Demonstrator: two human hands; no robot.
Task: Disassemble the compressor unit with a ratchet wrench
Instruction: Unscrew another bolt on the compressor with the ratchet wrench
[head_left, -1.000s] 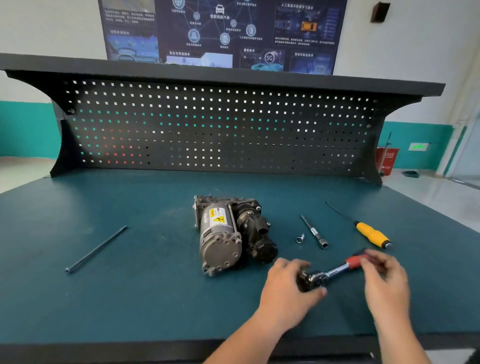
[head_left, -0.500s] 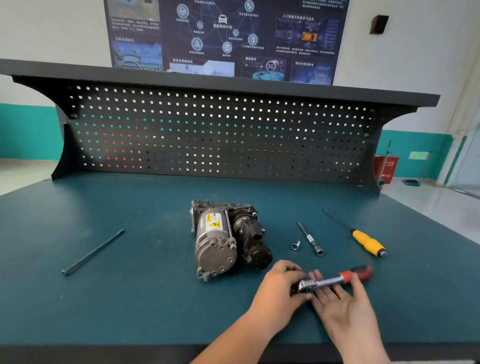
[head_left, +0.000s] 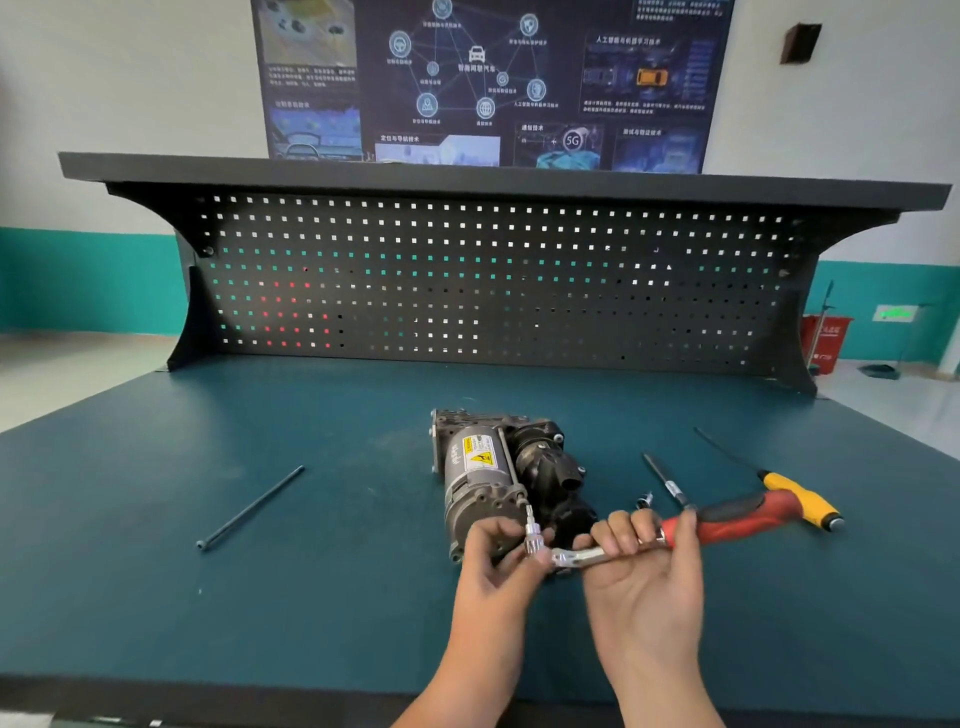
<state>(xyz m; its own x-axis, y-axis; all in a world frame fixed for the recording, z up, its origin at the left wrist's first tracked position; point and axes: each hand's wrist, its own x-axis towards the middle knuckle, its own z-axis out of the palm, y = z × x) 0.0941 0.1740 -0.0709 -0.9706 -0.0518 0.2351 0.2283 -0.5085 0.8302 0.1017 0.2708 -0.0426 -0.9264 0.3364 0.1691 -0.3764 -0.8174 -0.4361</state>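
One lift is complete: my left hand pinches the bit and my right hand grips the shaft of the red-handled chrome ratchet wrench, now raised off the teal counter. The bit stands at the end face of the grey metal compressor unit, mid-counter; loosening can likely begin.

A: How do the hands lie?
B: Left hand: back toward the camera, fingertips pinching the bit at the head of the ratchet wrench. Right hand: palm up, fingers curled over the wrench's metal shank, thumb against its red grip.
A: And the arms?
B: Both bare forearms rise from the lower edge, hands just beside each other.
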